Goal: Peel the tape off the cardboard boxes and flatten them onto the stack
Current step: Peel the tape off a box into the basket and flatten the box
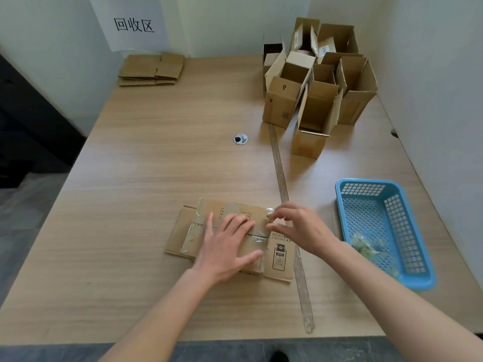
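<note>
A flattened cardboard box [188, 231] with clear tape [192, 232] across it lies near the table's front edge. My left hand [227, 244] presses flat on its middle, fingers spread. My right hand [298, 226] is at the box's right edge, thumb and fingers pinching a tape end there. A stack of flattened boxes [151, 69] lies at the far left of the table. Several open upright boxes [313, 84] stand grouped at the far right.
A blue plastic basket [384, 231] holding crumpled tape sits at the right. A long strip of tape [287, 205] runs down the wooden table [156, 152]. A metal cable grommet [240, 139] sits mid-table. A paper sign [133, 24] hangs on the wall.
</note>
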Action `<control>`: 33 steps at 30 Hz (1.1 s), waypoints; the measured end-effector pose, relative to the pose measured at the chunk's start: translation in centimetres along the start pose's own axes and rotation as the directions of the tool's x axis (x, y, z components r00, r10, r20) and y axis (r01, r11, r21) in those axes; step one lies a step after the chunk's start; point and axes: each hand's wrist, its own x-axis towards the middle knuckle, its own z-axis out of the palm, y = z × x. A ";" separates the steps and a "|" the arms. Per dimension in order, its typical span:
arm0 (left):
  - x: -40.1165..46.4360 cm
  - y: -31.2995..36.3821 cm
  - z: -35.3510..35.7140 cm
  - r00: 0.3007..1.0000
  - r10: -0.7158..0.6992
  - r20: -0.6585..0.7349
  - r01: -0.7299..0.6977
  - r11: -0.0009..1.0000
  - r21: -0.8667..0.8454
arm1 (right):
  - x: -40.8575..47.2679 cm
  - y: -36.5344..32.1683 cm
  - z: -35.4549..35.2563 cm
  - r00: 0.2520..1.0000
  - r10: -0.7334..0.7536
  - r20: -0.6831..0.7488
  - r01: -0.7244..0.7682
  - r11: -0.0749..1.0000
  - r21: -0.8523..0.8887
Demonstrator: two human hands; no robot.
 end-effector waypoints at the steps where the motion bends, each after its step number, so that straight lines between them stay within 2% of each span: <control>1: 0.4 1.1 0.0 0.998 -0.064 -0.012 0.064 0.998 -0.016 | -0.4 -0.1 0.1 1.000 -0.028 0.012 0.028 0.999 -0.022; 3: 0.7 2.7 0.5 0.989 -0.147 -0.032 0.146 0.989 -0.027 | -1.2 -0.1 0.3 0.999 -0.035 0.031 0.037 0.997 -0.061; 5: 0.5 3.1 1.1 0.984 -0.167 -0.056 0.167 0.986 -0.015 | -1.7 0.0 0.5 0.999 -0.051 -0.006 0.049 0.990 -0.134; 7: 0.2 3.0 1.5 0.986 -0.143 -0.086 0.142 0.990 -0.018 | -1.7 -0.1 0.8 0.993 -0.090 -0.070 0.076 0.979 -0.190; 10: -0.2 2.1 1.6 0.991 -0.068 -0.117 0.066 0.997 -0.027 | -0.7 -0.4 0.8 0.993 -0.112 -0.040 0.102 0.974 -0.201; 12: -0.6 1.2 1.5 0.996 -0.003 -0.089 0.002 1.000 -0.016 | 0.3 0.0 0.0 0.989 -0.001 -0.147 -0.014 0.994 -0.105; 14: -1.1 0.3 1.4 0.996 0.053 -0.068 -0.054 0.999 -0.002 | 0.9 0.9 -1.5 0.929 0.189 -0.318 -0.198 0.980 0.005; 15: -1.3 0.0 1.3 0.995 0.074 -0.064 -0.074 0.997 0.002 | 1.0 1.3 -2.1 0.921 0.214 -0.327 -0.230 0.973 -0.013; 16: -1.5 -0.2 1.2 0.994 0.087 -0.065 -0.087 0.996 0.001 | 0.9 1.5 -2.5 0.946 0.186 -0.267 -0.209 0.976 -0.064; 18: -1.5 -0.2 1.0 0.993 0.087 -0.076 -0.088 0.996 -0.005 | 0.6 0.9 -2.1 0.996 0.068 -0.056 -0.075 0.988 -0.133; 20: -1.6 0.0 1.0 0.993 0.082 -0.091 -0.083 0.996 -0.011 | -0.1 0.4 -1.2 0.995 -0.002 0.098 0.015 0.991 -0.131; 22: -1.7 0.0 1.0 0.991 0.080 -0.103 -0.082 0.997 -0.016 | -0.8 0.3 -0.6 0.987 0.017 0.158 0.005 0.990 -0.137; 24: -1.7 0.0 1.1 0.993 0.074 -0.092 -0.076 0.997 -0.008 | -1.7 0.7 -0.7 0.986 0.058 0.153 -0.038 0.990 -0.134; 28: -1.2 0.9 1.0 0.995 0.070 -0.076 -0.070 0.998 0.004 | -4.0 2.3 -3.0 0.977 0.194 0.094 -0.179 0.973 -0.144; 31: -0.3 2.5 1.2 0.993 0.082 -0.080 -0.084 0.996 -0.015 | -5.9 4.0 -4.9 0.957 0.261 -0.126 -0.278 0.950 -0.139; 33: 0.4 4.1 1.6 0.994 0.086 -0.072 -0.087 0.996 -0.016 | -7.5 5.1 -6.2 0.909 0.303 -0.287 -0.349 0.929 -0.127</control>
